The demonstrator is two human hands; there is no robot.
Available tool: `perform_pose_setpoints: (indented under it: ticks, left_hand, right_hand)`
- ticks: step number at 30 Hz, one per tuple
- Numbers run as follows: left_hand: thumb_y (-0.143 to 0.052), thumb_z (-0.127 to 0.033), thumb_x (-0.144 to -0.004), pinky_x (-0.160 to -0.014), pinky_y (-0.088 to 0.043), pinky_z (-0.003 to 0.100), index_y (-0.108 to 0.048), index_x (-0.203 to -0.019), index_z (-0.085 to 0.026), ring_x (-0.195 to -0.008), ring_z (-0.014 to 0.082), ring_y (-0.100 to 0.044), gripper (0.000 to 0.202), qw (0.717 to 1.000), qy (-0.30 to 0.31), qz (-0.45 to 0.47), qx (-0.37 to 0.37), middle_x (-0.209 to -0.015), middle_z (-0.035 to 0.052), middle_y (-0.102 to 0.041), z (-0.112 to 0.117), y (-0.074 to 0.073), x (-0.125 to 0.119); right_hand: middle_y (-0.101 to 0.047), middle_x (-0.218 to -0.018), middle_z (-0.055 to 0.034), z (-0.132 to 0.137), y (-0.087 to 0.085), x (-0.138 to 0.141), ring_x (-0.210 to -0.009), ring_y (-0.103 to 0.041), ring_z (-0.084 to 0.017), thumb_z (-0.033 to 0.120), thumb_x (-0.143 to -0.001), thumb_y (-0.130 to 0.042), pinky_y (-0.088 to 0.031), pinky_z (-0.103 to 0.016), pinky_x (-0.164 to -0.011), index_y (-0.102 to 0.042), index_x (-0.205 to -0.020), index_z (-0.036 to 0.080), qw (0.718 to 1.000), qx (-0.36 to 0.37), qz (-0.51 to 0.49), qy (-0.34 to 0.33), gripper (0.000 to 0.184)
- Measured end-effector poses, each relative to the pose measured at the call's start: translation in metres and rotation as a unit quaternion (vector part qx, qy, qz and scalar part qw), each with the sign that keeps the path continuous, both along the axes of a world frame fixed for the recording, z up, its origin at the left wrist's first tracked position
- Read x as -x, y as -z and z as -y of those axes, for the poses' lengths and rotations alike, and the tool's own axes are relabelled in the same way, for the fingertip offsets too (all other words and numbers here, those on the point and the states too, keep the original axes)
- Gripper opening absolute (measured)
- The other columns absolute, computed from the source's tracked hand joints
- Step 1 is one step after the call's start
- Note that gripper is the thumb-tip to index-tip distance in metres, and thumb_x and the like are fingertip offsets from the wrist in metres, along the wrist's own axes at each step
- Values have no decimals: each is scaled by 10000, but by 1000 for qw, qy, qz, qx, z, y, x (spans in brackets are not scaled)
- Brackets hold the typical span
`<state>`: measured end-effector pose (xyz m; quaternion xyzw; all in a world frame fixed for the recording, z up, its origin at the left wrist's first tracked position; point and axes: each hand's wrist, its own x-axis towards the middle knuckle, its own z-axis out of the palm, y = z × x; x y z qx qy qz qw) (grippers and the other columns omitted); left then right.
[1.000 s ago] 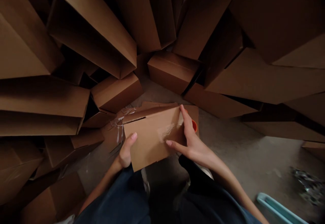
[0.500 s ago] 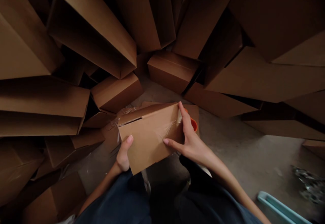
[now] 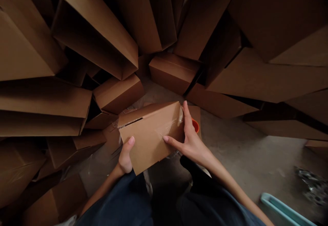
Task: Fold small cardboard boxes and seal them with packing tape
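Between my hands is a brown cardboard box (image 3: 151, 137), tilted, with a strip of clear tape on its right part and a narrow dark slot along its upper left edge. My left hand (image 3: 126, 156) grips the left end, thumb on the front face and the other fingers hidden behind. At the right end, my right hand (image 3: 188, 135) presses its thumb on the front face near the tape, with the index finger stretched up along the corner. Partly covered by that hand is an orange ring-shaped thing (image 3: 196, 126), perhaps a tape roll.
Cardboard boxes surround me on several sides, among them a tall open one (image 3: 102, 31) and a small one (image 3: 174, 72) ahead. On the grey floor (image 3: 238, 154) to the right are a light-blue plastic thing (image 3: 284, 209) and a metal part (image 3: 312, 185).
The right thumb has slid slightly left on the box, and the index finger has lifted a little off its corner. The box has barely shifted.
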<state>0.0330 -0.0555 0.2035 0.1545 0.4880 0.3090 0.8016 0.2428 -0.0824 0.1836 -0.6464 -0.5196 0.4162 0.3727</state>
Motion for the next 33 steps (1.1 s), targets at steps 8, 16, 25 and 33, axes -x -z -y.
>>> perform_pose_setpoints:
  ticks: [8,16,25,33]
  left_hand:
    - [-679,-562,-718,-961,-523,440,-650,-1134,-191,-1199,414,-588,558,999,1,-38,14,-1073,72,-752,4,-4,1]
    - [-725,-496,-685,-936,-545,429,-658,-1169,-180,-1133,369,-644,582,1000,-15,4,-13,-1081,94,-743,9,2,0]
    - [-754,-495,-684,-946,-538,410,-703,-1065,-189,-1191,360,-608,491,996,17,-38,-79,-1067,87,-745,9,15,8]
    - [-767,-481,-684,-1007,-502,428,-712,-1067,-196,-1272,387,-538,481,994,13,-51,-95,-1101,85,-747,10,17,7]
  right_hand:
    - [4,-1663,-38,0,-4,2,-1522,-16,-315,569,-784,-685,-94,-628,-1203,187,-1528,368,1000,4,8,3,1164]
    - [-30,-1660,-43,0,-3,2,-1514,-74,-338,611,-765,-688,-152,-659,-1181,206,-1518,389,1000,2,25,19,1189]
    - [24,-1662,-30,-1,-4,4,-1515,-49,-345,633,-755,-689,-166,-651,-1181,220,-1513,390,999,1,29,33,1208]
    - [69,-1660,-18,-1,-5,3,-1516,-34,-347,604,-749,-710,-134,-630,-1197,217,-1513,386,999,9,8,41,1221]
